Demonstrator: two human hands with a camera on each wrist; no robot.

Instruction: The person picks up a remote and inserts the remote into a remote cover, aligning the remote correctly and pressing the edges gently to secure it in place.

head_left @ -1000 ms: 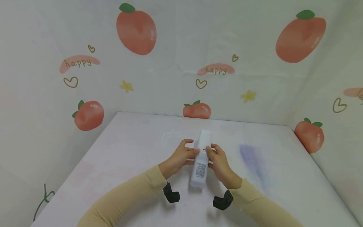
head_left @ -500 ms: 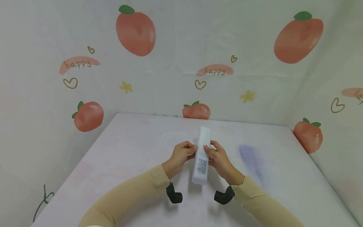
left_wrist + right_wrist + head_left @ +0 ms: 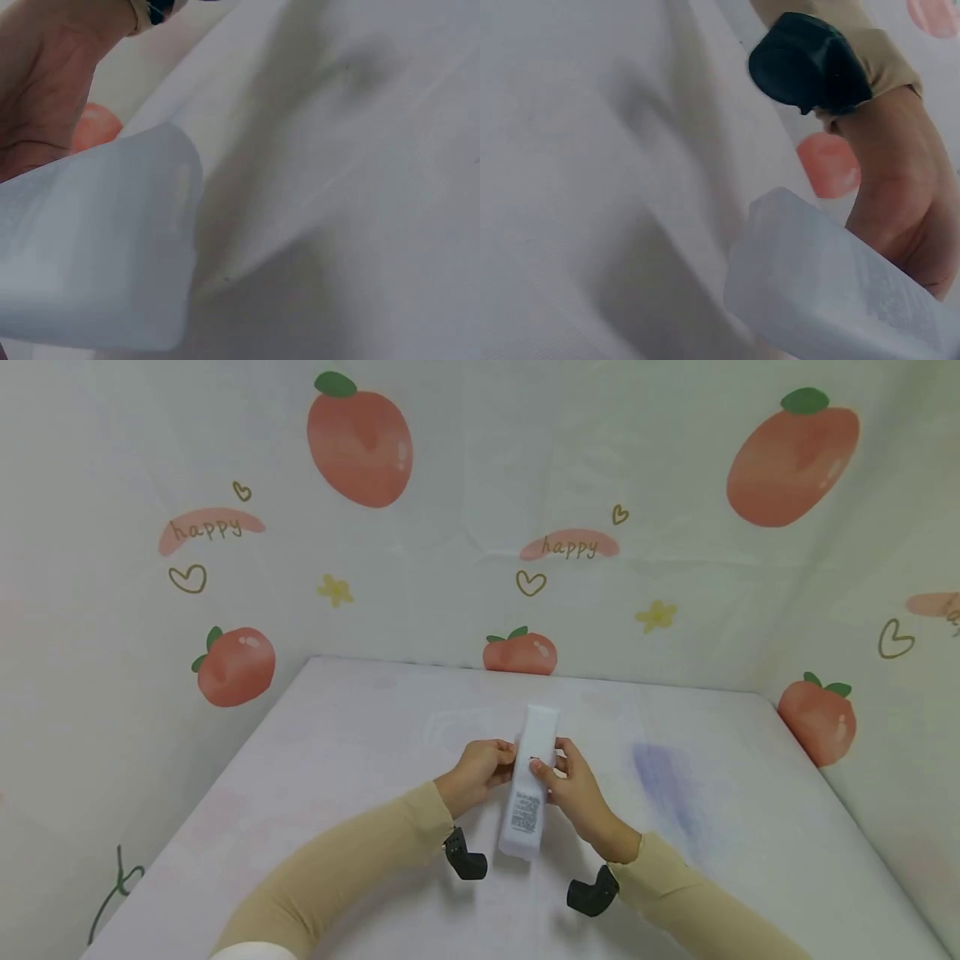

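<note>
A long white square-sided bottle (image 3: 528, 785) slants over the table, small dark print on its lower face. My right hand (image 3: 577, 785) holds its right side, thumb lying across the front at mid-length. On the opposite side, curled fingers of my left hand (image 3: 476, 772) grip the left edge; their tips are partly hidden behind the bottle. In the left wrist view the smooth end of the bottle (image 3: 105, 247) fills the lower left, with the right hand (image 3: 41, 90) behind it. The right wrist view shows the rounded bottle end (image 3: 802, 277) below the left hand (image 3: 900, 180).
A white table (image 3: 360, 718) with a bluish smear (image 3: 667, 785) on its right side lies under both hands. Fruit-printed white cloth (image 3: 450, 468) stands behind and at the sides. A black wrist camera (image 3: 465, 856) hangs under the left cuff, another wrist camera (image 3: 592, 893) under the right.
The bottle rose slightly, then came back down, its lower end tipping a little left. The left hand's fingers shifted from spread to curled at the edge; the right thumb slid towards the middle.
</note>
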